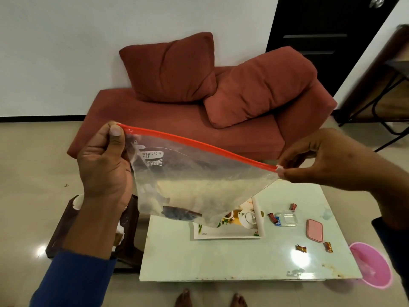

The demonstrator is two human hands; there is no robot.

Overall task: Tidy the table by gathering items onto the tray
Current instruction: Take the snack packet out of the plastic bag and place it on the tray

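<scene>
I hold a clear zip bag (199, 180) with an orange-red seal strip up in the air above the table. My left hand (104, 160) pinches its left top corner and my right hand (318, 156) pinches the slider end at its right. Something dark lies in the bag's bottom. Below, a white tray (225, 234) with a teapot picture lies on the pale table (221, 262), partly hidden by the bag. To the tray's right lie several wrapped candies (273, 218), a clear plastic box (287, 219) and a pink lid (314, 230).
A red-brown sofa (199, 120) with two cushions stands behind the table. A dark bin (66, 220) with white scraps sits left of the table, and a pink basin (371, 265) sits at its right front corner. My bare feet (210, 299) show below the table's near edge.
</scene>
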